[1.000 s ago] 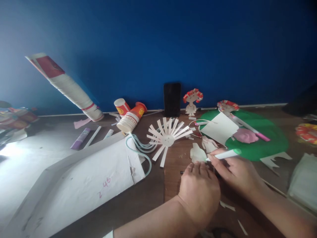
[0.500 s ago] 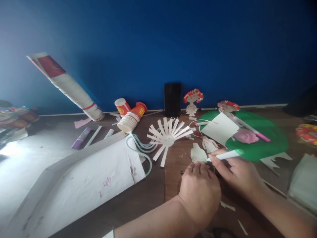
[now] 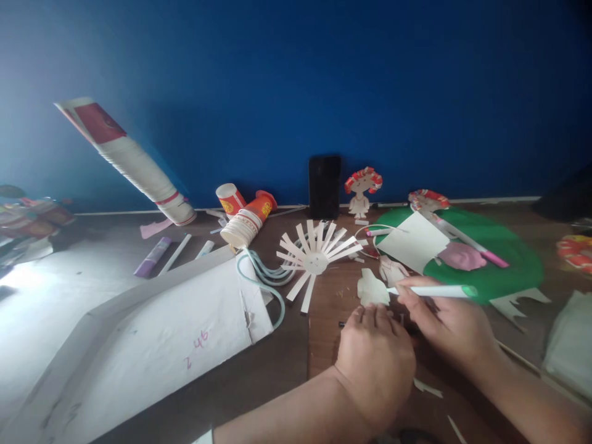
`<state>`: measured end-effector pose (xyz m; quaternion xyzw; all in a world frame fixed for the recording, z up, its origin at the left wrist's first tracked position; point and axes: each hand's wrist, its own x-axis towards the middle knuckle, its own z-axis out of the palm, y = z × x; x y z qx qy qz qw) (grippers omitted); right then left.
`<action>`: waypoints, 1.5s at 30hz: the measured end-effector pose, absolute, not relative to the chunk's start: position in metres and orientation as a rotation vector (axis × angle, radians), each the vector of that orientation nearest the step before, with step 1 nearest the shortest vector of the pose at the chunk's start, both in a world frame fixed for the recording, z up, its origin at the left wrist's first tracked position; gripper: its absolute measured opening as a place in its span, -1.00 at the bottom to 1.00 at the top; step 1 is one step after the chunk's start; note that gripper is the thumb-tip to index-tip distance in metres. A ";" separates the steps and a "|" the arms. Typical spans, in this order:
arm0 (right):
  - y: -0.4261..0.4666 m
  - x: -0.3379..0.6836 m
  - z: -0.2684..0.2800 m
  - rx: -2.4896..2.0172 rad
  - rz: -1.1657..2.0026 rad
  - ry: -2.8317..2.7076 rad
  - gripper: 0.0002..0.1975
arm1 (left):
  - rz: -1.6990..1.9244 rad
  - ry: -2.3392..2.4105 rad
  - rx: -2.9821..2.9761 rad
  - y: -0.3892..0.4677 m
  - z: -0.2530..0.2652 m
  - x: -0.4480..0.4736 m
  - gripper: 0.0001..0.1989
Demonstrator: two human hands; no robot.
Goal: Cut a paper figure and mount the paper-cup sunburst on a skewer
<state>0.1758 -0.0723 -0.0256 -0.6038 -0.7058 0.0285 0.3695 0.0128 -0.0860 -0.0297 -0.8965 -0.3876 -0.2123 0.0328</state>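
Observation:
A small white paper cutout (image 3: 372, 287) lies on the brown table. My left hand (image 3: 374, 357) rests over its lower edge, fingers together and pressed down on the paper, so the lower part is hidden. In my right hand (image 3: 451, 324) is a white marker (image 3: 435, 290) with a green end, pinched between thumb and fingers. The marker's tip touches or nearly touches the cutout's right edge. Just behind lies another small cutout with pink lines (image 3: 392, 269). To the left sits a round paper face with strips fanning out (image 3: 315, 263).
A green disc (image 3: 513, 265) bears a white sheet (image 3: 415, 242), pink paper (image 3: 462, 255) and a pink-tipped marker. A phone (image 3: 324, 186) and a paper doll (image 3: 359, 194) lean at the blue wall. Left are paper cups (image 3: 250, 219), a cable (image 3: 266, 271) and a white box (image 3: 166, 345).
The marker in my right hand has tilted flatter, its green end swinging right and slightly down. My left hand stays on the cutout. The whole view has shifted slightly.

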 end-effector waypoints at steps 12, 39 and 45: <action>-0.070 0.171 -0.024 -1.582 0.161 -1.827 -0.76 | -0.576 -1.184 -2.796 -0.085 -0.027 0.012 -0.72; -0.068 0.168 -0.021 -1.674 0.239 -1.864 -0.72 | -0.483 -1.189 -2.883 -0.083 -0.021 0.012 -0.69; -0.067 0.167 -0.019 -1.650 0.244 -1.872 -0.74 | -0.576 -1.194 -2.834 -0.084 -0.024 0.012 -0.69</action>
